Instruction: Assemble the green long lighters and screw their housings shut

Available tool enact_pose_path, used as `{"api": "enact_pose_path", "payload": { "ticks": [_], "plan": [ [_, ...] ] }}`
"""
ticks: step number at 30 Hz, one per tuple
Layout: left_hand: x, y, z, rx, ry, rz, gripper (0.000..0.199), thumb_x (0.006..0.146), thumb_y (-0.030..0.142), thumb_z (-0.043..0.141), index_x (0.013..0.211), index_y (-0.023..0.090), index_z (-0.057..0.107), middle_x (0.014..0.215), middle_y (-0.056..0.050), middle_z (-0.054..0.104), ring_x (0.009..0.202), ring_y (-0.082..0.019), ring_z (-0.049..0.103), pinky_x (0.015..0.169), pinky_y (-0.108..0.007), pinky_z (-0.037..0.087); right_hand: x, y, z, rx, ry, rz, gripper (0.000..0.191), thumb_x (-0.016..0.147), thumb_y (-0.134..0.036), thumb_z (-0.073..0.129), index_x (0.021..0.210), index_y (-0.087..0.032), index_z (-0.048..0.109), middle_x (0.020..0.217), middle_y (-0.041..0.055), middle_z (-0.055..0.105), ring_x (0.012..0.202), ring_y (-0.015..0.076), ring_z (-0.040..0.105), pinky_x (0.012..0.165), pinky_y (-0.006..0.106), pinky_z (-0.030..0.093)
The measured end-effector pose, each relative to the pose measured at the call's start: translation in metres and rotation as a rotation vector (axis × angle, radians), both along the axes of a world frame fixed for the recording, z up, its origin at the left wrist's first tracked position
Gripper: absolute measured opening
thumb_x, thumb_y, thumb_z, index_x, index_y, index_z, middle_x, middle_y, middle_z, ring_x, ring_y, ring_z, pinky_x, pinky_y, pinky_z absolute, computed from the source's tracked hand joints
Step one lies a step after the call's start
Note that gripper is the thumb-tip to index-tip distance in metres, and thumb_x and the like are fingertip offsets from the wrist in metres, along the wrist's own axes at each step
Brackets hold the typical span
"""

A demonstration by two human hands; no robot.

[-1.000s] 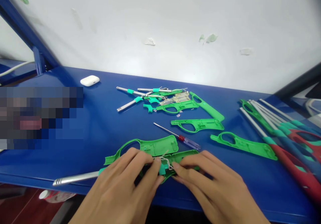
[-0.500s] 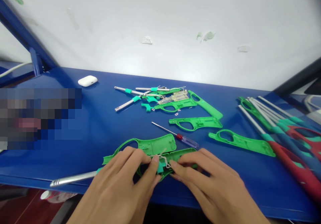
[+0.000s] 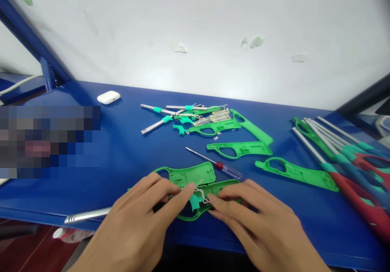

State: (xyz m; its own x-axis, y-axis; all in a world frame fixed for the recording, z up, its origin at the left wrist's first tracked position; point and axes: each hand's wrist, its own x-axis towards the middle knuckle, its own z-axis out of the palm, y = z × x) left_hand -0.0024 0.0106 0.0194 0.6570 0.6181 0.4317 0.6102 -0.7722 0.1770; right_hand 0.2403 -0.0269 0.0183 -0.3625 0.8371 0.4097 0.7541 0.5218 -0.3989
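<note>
An opened long-nosed lighter lies in front of me. My left hand (image 3: pixel 140 207) bends over the left part of its green half shell (image 3: pixel 224 186), the thumb beside the white wire (image 3: pixel 199 191). A teal trigger (image 3: pixel 194 203) sits in the shell between my hands. My right hand (image 3: pixel 256 211) grips the shell's right end, its thumb tip by the wire. The lighter's metal tube (image 3: pixel 87 216) sticks out to the left from under my left hand. Just behind lies another green half shell (image 3: pixel 191 174), partly covered by my left fingers.
A screwdriver (image 3: pixel 225 169) lies behind my right hand. Farther back are loose green half shells (image 3: pixel 239 149), metal tubes (image 3: pixel 154 126), teal triggers (image 3: pixel 180 129) and clear fuel tanks (image 3: pixel 210 118). Red and blue lighters (image 3: pixel 350 191) are at right, a white case (image 3: pixel 109 97) at back left.
My left thumb has lifted off the trigger, which shows more now, and my left hand has shifted slightly left. The right hand keeps its hold. The view has moved slightly.
</note>
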Motion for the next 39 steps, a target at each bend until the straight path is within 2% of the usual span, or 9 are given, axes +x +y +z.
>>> {"api": "enact_pose_path", "payload": {
  "ticks": [3, 6, 11, 15, 18, 21, 24, 34, 39],
  "plan": [
    [-0.006, -0.001, -0.002, 0.043, -0.032, 0.015, 0.049, 0.092, -0.002, 0.044, 0.129, 0.022, 0.064, 0.103, -0.002, 0.069, 0.088, -0.018, 0.057, 0.079, -0.030, 0.054, -0.001, 0.001, 0.000, 0.003, 0.017, -0.017, 0.033, 0.109, -0.029, 0.042, 0.101, -0.029, 0.074, 0.093, -0.0015, 0.074, 0.081, 0.0129, 0.069, 0.077, 0.021, 0.060],
    [-0.009, -0.003, -0.004, 0.011, -0.081, 0.046, 0.039, 0.097, 0.002, 0.051, 0.127, 0.023, 0.063, 0.110, -0.003, 0.066, 0.095, -0.018, 0.055, 0.086, -0.032, 0.051, -0.002, 0.002, 0.002, -0.002, 0.031, -0.022, 0.034, 0.109, -0.035, 0.042, 0.100, -0.029, 0.075, 0.093, -0.0016, 0.074, 0.080, 0.0127, 0.070, 0.075, 0.019, 0.060],
    [-0.011, -0.004, -0.005, -0.017, -0.101, 0.037, 0.029, 0.097, 0.005, 0.056, 0.117, 0.023, 0.067, 0.107, -0.003, 0.063, 0.097, -0.018, 0.052, 0.087, -0.031, 0.049, -0.001, 0.001, 0.002, 0.039, 0.030, -0.030, 0.031, 0.108, -0.037, 0.045, 0.103, -0.030, 0.075, 0.093, -0.0021, 0.074, 0.080, 0.0125, 0.071, 0.077, 0.021, 0.060],
    [-0.011, -0.003, -0.006, -0.022, -0.106, 0.047, 0.030, 0.098, 0.005, 0.054, 0.118, 0.024, 0.067, 0.109, -0.003, 0.063, 0.096, -0.018, 0.052, 0.087, -0.033, 0.049, -0.001, 0.001, 0.001, 0.057, -0.008, -0.031, 0.030, 0.108, -0.039, 0.045, 0.108, -0.028, 0.073, 0.098, -0.0019, 0.075, 0.085, 0.0130, 0.072, 0.080, 0.022, 0.059],
    [-0.011, -0.004, -0.007, -0.016, -0.090, 0.039, 0.033, 0.098, 0.004, 0.051, 0.119, 0.023, 0.068, 0.109, -0.004, 0.063, 0.095, -0.019, 0.052, 0.085, -0.032, 0.050, -0.003, 0.002, 0.000, 0.078, -0.101, -0.039, 0.035, 0.109, -0.043, 0.038, 0.123, -0.032, 0.069, 0.098, -0.0006, 0.074, 0.082, 0.0136, 0.071, 0.082, 0.026, 0.059],
    [-0.011, -0.006, -0.008, 0.005, -0.082, 0.059, 0.035, 0.098, 0.004, 0.052, 0.124, 0.023, 0.065, 0.111, -0.004, 0.063, 0.099, -0.019, 0.052, 0.088, -0.033, 0.050, -0.006, 0.004, 0.000, 0.116, -0.234, -0.013, 0.043, 0.110, -0.045, 0.029, 0.133, -0.038, 0.064, 0.091, 0.0010, 0.070, 0.074, 0.0158, 0.067, 0.070, 0.029, 0.057],
    [-0.012, -0.008, -0.009, -0.008, -0.093, 0.067, 0.036, 0.097, 0.002, 0.054, 0.124, 0.024, 0.064, 0.114, -0.004, 0.063, 0.103, -0.019, 0.054, 0.092, -0.035, 0.049, -0.008, 0.007, 0.001, 0.124, -0.311, 0.023, 0.044, 0.110, -0.044, 0.027, 0.135, -0.038, 0.063, 0.087, 0.0028, 0.067, 0.070, 0.0168, 0.063, 0.061, 0.028, 0.053],
    [-0.011, -0.010, -0.010, -0.013, -0.117, 0.032, 0.032, 0.097, -0.001, 0.055, 0.119, 0.018, 0.066, 0.110, -0.006, 0.063, 0.105, -0.019, 0.053, 0.096, -0.037, 0.047, -0.005, 0.006, -0.002, 0.068, -0.333, 0.083, 0.036, 0.107, -0.035, 0.041, 0.137, -0.035, 0.061, 0.093, 0.0032, 0.065, 0.075, 0.0194, 0.060, 0.066, 0.031, 0.055],
    [-0.010, -0.008, -0.007, -0.023, -0.093, 0.008, 0.036, 0.093, -0.005, 0.052, 0.115, 0.018, 0.070, 0.107, -0.005, 0.066, 0.107, -0.020, 0.052, 0.100, -0.038, 0.046, -0.006, 0.006, -0.005, 0.018, -0.341, 0.075, 0.038, 0.104, -0.038, 0.050, 0.142, -0.038, 0.056, 0.097, 0.0036, 0.064, 0.078, 0.0196, 0.060, 0.065, 0.030, 0.055]
  ]
}}
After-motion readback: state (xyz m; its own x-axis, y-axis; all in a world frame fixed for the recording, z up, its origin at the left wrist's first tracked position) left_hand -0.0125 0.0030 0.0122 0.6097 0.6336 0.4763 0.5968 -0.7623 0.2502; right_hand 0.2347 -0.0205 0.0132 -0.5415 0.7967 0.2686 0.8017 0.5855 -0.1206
